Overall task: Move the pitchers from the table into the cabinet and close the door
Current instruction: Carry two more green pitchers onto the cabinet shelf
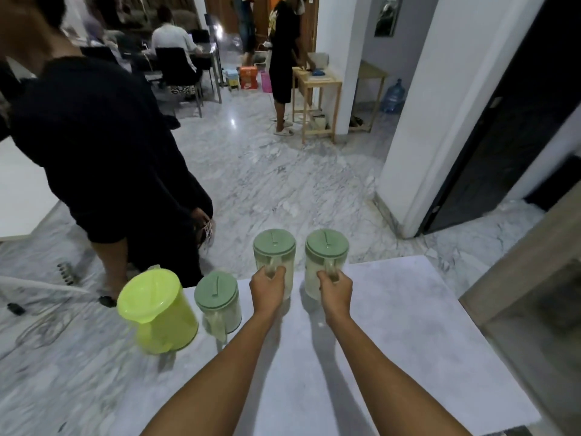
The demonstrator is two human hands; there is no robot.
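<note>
Several pitchers stand along the far edge of the white table point(393, 341). My left hand point(267, 289) is shut on the handle of a clear pitcher with a sage-green lid point(274, 247). My right hand point(334, 291) grips the handle of a matching clear pitcher point(327, 250) just to its right. Further left stand a third green-lidded pitcher point(218, 297) and a bright yellow-green pitcher point(157, 309) at the table's left corner. At the right edge a wooden cabinet point(534, 294) shows a dark glass front; whether its door is open I cannot tell.
A person in dark clothes point(103, 146) stands close beyond the table's left corner. Another person point(283, 58) stands at a small wooden table point(314, 89) further back. A white pillar point(424, 121) and a dark door point(503, 136) rise on the right. Cables lie on the marble floor point(47, 325) at left.
</note>
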